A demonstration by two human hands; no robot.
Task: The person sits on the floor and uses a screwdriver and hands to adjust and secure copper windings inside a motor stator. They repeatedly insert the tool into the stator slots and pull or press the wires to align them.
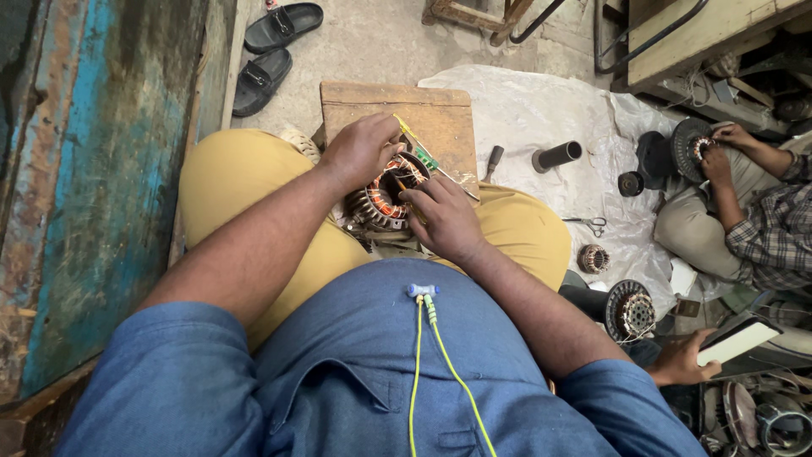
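Person is sitting with a motor stator (pixel 385 196) resting on the lap, against the near edge of a small wooden block (pixel 423 118) that is serving as the table. Stator is a ring of steel laminations with copper-orange windings showing inside.

Left hand (pixel 359 151) is lying over the stator's upper-left rim, fingers curled down on it; grip is pressed onto the stator, holding it steady. Right hand (pixel 444 218) is sitting on the lower-right rim, fingertips pinching something thin at the winding slots – too small to tell what. A thin yellow-green rod or wire (pixel 423 152) is running diagonally from between the hands across the block.

On the white plastic sheet (pixel 541 110) to the right: a dark-handled tool (pixel 493 161) just beside the block, a black tube (pixel 558 156), scissors (pixel 589 223), a small wound stator (pixel 594 258).

Far right, another person's hands (pixel 719 152) are working on a second stator (pixel 689 144). Lower right, a third hand (pixel 685 360) is holding a phone (pixel 737 338), near another stator (pixel 630 311).

Black sandals (pixel 271 51) are lying on the floor above the block.
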